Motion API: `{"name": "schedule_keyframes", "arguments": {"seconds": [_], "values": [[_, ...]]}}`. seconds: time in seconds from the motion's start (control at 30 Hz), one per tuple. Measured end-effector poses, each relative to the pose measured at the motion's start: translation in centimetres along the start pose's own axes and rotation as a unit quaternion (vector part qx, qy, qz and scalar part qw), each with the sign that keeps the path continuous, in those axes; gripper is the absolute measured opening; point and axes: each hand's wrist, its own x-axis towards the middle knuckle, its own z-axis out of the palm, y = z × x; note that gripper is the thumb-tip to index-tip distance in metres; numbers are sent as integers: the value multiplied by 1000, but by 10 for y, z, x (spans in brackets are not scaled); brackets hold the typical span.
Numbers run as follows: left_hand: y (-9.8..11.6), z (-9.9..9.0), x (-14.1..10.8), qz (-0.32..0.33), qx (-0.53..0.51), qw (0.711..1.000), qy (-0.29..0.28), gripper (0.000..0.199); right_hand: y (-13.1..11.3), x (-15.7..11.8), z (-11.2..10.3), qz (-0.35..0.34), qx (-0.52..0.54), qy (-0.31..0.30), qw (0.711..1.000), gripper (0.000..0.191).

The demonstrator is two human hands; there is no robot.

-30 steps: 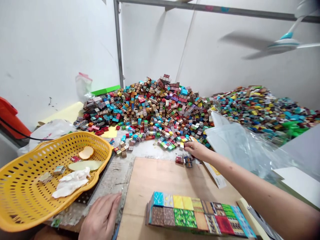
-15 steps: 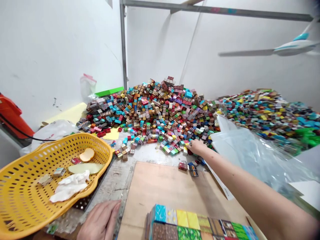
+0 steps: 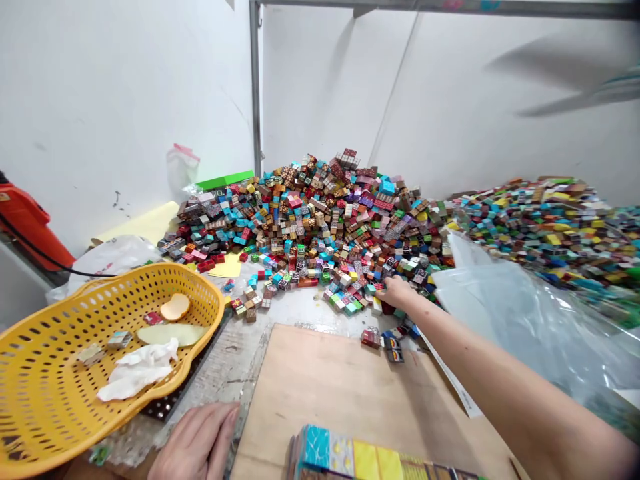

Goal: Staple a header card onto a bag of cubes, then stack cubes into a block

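Observation:
My right hand (image 3: 397, 293) reaches to the front right edge of a big heap of small printed blocks (image 3: 320, 220). Its fingers are bent together among the blocks; a dark red piece shows under them, but what they grip is partly hidden. At the bottom left, my left hand (image 3: 195, 443) rests palm down beside the wooden board (image 3: 310, 380), fingers extended and holding nothing. Rows of printed blocks (image 3: 345, 457) in blue, yellow and brown stand together at the board's near edge. A few loose blocks (image 3: 371, 338) lie near the board's far right edge.
A yellow perforated basket (image 3: 45, 333) at left holds peel, tissue and some blocks. Clear plastic bags (image 3: 505, 313) lie on the right, before a second heap of blocks (image 3: 560, 227). A blurred fan (image 3: 575, 80) hangs at upper right; an orange object (image 3: 33, 223) stands far left.
The view has tilted and shifted slightly, so the near block rows sit lower in the picture. My right hand stays at the same spot of the heap; my left hand stays resting.

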Motion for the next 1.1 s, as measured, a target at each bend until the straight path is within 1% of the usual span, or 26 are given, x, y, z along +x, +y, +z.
{"name": "schedule_keyframes", "arguments": {"seconds": [0.13, 0.33, 0.5, 0.6, 0.7, 0.8, 0.87, 1.0, 1.1], "values": [[2, -1, 2, 1, -4, 1000, 0, 28, -1, 4, 3, -24, 27, -11, 999, 29], [0, 1, -2, 10, -1, 1000, 2, 27, -4, 6, 1, -15, 51, -45, 998, 29], [-1, 3, -5, -3, -9, 1000, -5, 24, -7, 2, -1, -13, 66, -71, 995, 25], [-2, 3, -7, -2, -16, 1000, -5, 23, -6, -6, -3, -15, 93, -60, 994, 26], [-4, 5, -9, -2, -18, 1000, 0, 21, 0, -20, -13, -23, 138, -30, 990, 26], [-5, 6, -10, 0, -12, 1000, -2, 21, 8, -45, -33, -42, 198, 1, 979, 29], [-5, 6, -11, 2, -8, 1000, -7, 22, 15, -70, -50, -63, 239, 16, 969, 32], [-4, 6, -12, -8, -12, 1000, -9, 22, 31, -137, -80, -100, 295, 27, 950, 40], [-4, 8, -14, -13, -21, 1000, -7, 22, 44, -194, -94, -135, 324, 34, 936, 42]]}}
